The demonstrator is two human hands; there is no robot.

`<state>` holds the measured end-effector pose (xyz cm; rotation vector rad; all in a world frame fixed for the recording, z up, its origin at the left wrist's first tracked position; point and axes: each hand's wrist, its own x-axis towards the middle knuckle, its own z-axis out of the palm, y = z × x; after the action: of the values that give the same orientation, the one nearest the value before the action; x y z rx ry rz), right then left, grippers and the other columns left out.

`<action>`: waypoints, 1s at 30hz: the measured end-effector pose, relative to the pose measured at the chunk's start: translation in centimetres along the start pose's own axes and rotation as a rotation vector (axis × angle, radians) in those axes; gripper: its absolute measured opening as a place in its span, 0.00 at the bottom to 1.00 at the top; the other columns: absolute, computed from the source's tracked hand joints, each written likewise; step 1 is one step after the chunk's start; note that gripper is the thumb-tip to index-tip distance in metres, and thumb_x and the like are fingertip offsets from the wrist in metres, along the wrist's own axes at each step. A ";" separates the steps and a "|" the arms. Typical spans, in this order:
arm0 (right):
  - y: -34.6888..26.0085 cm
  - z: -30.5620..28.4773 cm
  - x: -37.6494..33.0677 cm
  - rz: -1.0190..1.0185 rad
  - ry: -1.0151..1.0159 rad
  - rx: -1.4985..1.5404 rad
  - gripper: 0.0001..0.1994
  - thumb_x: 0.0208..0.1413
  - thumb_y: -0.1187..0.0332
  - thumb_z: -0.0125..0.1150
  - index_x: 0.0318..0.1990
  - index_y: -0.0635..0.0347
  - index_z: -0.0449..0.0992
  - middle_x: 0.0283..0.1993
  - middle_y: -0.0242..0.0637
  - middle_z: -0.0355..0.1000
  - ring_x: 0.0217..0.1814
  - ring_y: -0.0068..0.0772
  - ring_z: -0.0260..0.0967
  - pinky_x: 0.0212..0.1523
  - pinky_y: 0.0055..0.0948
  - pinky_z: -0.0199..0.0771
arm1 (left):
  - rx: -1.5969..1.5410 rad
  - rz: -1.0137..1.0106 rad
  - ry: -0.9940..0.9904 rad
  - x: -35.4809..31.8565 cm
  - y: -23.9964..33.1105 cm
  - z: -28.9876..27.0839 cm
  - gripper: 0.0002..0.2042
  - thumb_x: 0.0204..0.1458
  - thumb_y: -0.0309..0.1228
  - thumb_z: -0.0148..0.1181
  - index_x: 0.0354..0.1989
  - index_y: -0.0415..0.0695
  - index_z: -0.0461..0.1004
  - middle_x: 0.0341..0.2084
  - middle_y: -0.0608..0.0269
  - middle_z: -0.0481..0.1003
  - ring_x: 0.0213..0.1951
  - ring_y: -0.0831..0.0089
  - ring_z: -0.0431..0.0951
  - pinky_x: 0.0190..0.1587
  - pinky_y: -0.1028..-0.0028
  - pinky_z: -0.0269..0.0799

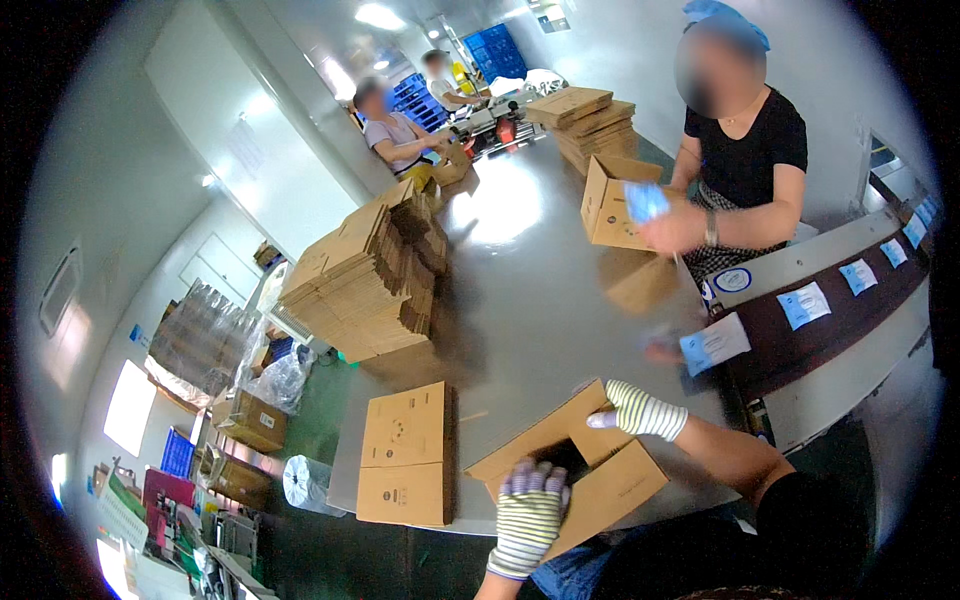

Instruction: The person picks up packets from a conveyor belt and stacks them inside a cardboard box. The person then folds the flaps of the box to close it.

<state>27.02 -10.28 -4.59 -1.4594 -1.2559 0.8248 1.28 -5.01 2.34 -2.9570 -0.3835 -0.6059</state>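
An open cardboard box with its flaps spread out sits at the near edge of the metal table, its inside dark. My left hand, in a striped knit glove, grips the box's left side, the fingers reaching over toward the opening. At the far right of the box, my right hand, gloved the same way, holds a flap between thumb and fingers. Left of this box lies a closed, flat-topped carton with small dark print. How far my left fingertips go into the box is hidden.
Flattened cartons form a tall stack on the metal table; another stack is farther back. At right, a co-worker handles a blue-white packet by an open box. A dark conveyor carries several packets.
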 end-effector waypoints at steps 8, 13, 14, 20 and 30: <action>-3.9 -1.1 -2.0 0.044 -0.031 -0.066 0.28 0.55 0.60 0.62 0.58 0.67 0.62 0.56 0.53 0.66 0.61 0.43 0.63 0.58 0.36 0.65 | -0.253 -0.061 -0.143 -0.9 -0.8 0.4 0.11 0.52 0.33 0.55 0.42 0.43 0.74 0.27 0.51 0.75 0.35 0.52 0.76 0.48 0.59 0.69; -5.9 -3.4 -5.2 -0.092 0.324 0.010 0.30 0.54 0.59 0.62 0.60 0.64 0.59 0.59 0.48 0.63 0.59 0.39 0.62 0.60 0.38 0.63 | -0.849 -0.649 0.518 -2.1 -2.0 -2.0 0.13 0.58 0.36 0.48 0.39 0.38 0.73 0.31 0.50 0.77 0.35 0.60 0.77 0.41 0.63 0.73; -7.0 -3.4 -5.4 -0.182 0.343 -0.143 0.31 0.53 0.59 0.63 0.60 0.64 0.59 0.59 0.48 0.63 0.61 0.40 0.61 0.61 0.38 0.62 | -1.153 -0.842 0.752 -1.9 -2.0 -2.0 0.17 0.62 0.38 0.43 0.38 0.36 0.72 0.32 0.51 0.77 0.34 0.65 0.77 0.38 0.66 0.75; -16.1 0.3 -3.7 -0.262 0.280 -0.377 0.35 0.45 0.44 0.65 0.49 0.68 0.68 0.42 0.52 0.74 0.44 0.48 0.73 0.45 0.39 0.74 | -1.558 -0.938 0.901 -9.2 0.4 18.3 0.21 0.61 0.44 0.42 0.53 0.39 0.63 0.47 0.53 0.70 0.46 0.61 0.71 0.49 0.62 0.69; -9.7 5.4 -1.5 -0.519 -0.140 -0.877 0.27 0.54 0.42 0.50 0.36 0.63 0.70 0.28 0.44 0.70 0.30 0.44 0.71 0.30 0.41 0.73 | -1.961 -1.175 0.422 -13.9 0.4 22.3 0.25 0.61 0.46 0.39 0.62 0.43 0.56 0.58 0.52 0.63 0.56 0.55 0.64 0.59 0.56 0.61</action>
<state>18.86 -10.80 3.05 -1.6031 -2.1393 -0.0127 -2.67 -5.26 -23.63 -2.7928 -2.8401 -3.0326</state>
